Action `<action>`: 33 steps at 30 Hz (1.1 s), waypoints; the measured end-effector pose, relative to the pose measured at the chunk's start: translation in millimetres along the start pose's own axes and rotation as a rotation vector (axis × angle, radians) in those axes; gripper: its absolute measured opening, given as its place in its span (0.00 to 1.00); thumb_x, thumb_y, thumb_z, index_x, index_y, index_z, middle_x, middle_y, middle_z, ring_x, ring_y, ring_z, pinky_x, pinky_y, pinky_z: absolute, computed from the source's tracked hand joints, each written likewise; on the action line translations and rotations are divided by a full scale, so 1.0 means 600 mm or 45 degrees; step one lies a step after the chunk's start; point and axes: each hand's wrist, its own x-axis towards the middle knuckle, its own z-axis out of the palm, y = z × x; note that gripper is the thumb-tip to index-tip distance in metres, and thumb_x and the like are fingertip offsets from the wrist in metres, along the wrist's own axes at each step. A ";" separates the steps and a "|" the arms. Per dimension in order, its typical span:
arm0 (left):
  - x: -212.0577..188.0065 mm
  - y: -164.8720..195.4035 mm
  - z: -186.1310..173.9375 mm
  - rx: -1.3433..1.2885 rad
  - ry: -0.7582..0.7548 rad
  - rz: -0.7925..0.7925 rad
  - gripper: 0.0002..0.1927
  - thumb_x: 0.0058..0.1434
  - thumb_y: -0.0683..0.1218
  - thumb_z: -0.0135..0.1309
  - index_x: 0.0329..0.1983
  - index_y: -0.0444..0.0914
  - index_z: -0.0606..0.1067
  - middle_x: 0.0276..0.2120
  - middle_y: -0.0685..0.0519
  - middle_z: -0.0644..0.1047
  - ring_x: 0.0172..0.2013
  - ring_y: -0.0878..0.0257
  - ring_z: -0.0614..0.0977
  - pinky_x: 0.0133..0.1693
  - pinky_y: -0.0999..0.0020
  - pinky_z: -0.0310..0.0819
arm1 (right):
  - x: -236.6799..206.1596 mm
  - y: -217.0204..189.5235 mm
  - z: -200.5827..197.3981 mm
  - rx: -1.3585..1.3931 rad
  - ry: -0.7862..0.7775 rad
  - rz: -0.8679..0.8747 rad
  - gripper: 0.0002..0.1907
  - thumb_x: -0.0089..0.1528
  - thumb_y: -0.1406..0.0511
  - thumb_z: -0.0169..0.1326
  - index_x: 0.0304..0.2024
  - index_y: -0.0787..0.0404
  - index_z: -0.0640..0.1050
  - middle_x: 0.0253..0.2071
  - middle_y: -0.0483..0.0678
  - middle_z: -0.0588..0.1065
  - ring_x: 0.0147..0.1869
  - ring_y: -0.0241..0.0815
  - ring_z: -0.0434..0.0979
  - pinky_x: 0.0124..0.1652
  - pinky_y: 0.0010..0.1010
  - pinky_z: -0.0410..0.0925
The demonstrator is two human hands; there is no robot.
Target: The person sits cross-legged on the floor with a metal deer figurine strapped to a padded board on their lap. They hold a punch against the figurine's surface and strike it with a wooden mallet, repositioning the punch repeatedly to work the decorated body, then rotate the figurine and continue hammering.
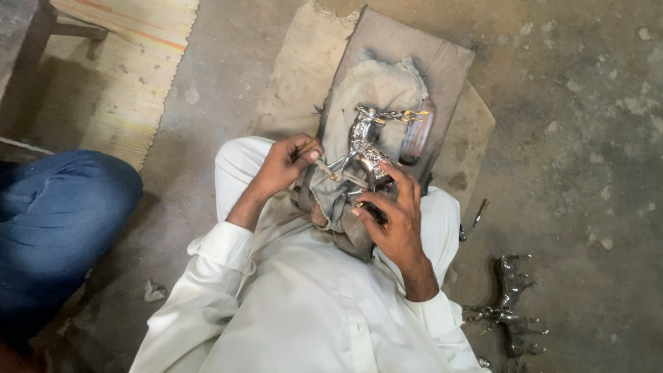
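Observation:
A shiny silver metal animal figurine [369,141] with gold-tipped horns rests on a grey rag [331,197] over my lap. My right hand [394,217] grips the figurine's rear end and holds it steady. A thin tool is pinched in my left hand [283,166], its tip touching the figurine's legs. I sit on the floor in white clothes. A rounded wooden block [416,138] lies just beyond the figurine's horns.
A worn cloth pad [442,62] and sacking cover the concrete floor ahead. Dark unpolished metal figurines [511,304] lie at the right. A small tool [480,211] lies near my right knee. Another person's blue-trousered leg [55,221] is at the left, by a woven mat [131,62].

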 end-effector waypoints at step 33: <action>-0.033 -0.045 -0.021 -0.692 0.150 -0.238 0.26 0.60 0.34 0.62 0.61 0.32 0.69 0.37 0.54 0.78 0.37 0.67 0.85 0.39 0.74 0.82 | -0.271 0.152 -0.035 0.566 0.323 1.369 0.23 0.57 0.73 0.60 0.55 0.70 0.73 0.49 0.53 0.78 0.50 0.42 0.78 0.50 0.32 0.71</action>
